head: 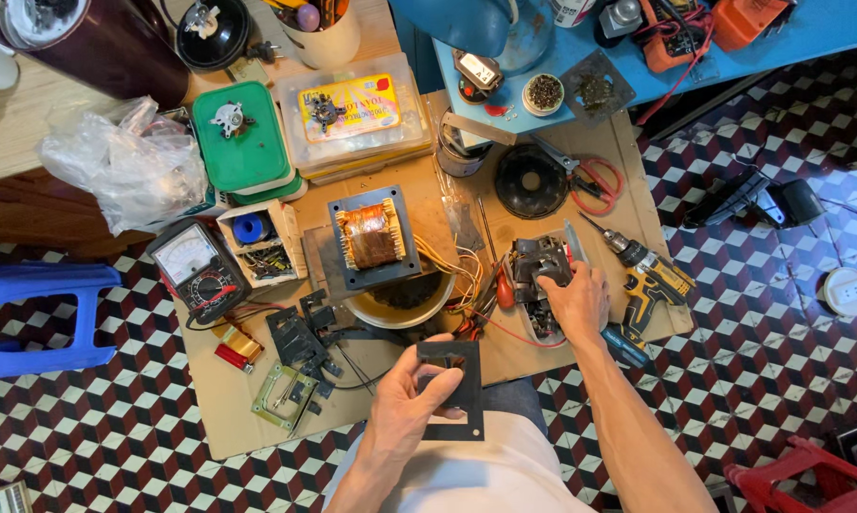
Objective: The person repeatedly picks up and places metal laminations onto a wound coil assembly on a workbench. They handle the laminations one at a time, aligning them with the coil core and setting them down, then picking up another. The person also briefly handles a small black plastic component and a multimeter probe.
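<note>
My left hand (411,399) holds a flat black square metal plate (452,391) with a rectangular cut-out, just above my lap. My right hand (573,296) reaches forward and rests on a stack of dark metal plates (540,258) on the board, fingers curled over it. Between the hands, further forward, a transformer with a copper-coloured coil (371,237) sits on top of a metal bowl (400,306). Coloured wires (462,271) run from the coil toward the stack. More black plates (300,337) lie left of my left hand.
A yellow and black cordless drill (649,275) lies right of my right hand. Red-handled scissors (592,182), a black round part (528,180), an analogue multimeter (199,269), a box of small parts (262,242), plastic boxes (348,114) and a blue stool (34,313) surround the cardboard sheet (257,418).
</note>
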